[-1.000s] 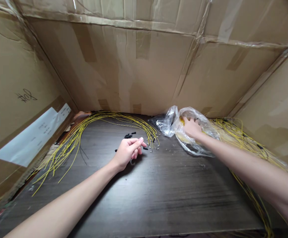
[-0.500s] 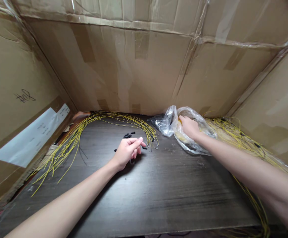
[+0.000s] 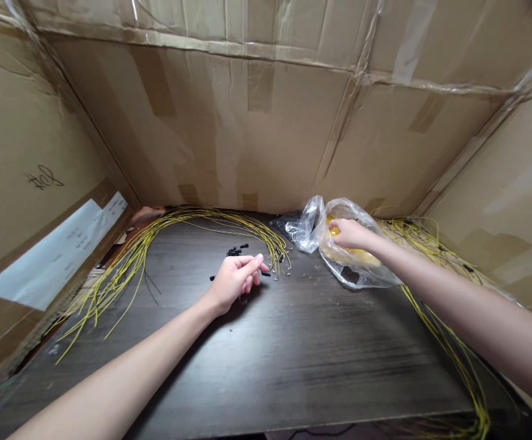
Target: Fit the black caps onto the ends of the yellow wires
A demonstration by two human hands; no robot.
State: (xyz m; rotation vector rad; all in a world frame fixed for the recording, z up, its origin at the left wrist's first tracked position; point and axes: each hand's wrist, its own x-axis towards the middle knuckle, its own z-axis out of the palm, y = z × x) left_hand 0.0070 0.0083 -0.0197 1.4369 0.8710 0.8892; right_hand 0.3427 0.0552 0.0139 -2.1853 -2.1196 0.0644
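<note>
My left hand (image 3: 238,278) hovers over the table, fingers curled and thumb pressed against the index finger; whatever lies in the pinch is too small to make out. Just beyond it are several small black pieces (image 3: 235,252) and the metal-tipped ends of a bundle of yellow wires (image 3: 156,223). My right hand (image 3: 349,234) reaches into the mouth of a clear plastic bag (image 3: 362,278) with yellow contents (image 3: 362,253). Its fingers are drawn together on the yellow material, and what they grip is not clear.
A second clear bag (image 3: 312,227), holding black pieces, leans beside the open one. More yellow wires (image 3: 419,238) lie at the right and hang over the front edge of the dark table (image 3: 266,366). Cardboard walls (image 3: 229,128) enclose the back and sides.
My right hand has pulled back slightly within the bag, and more of the yellow contents shows. The bag's mouth has shifted shape. My left hand holds its place.
</note>
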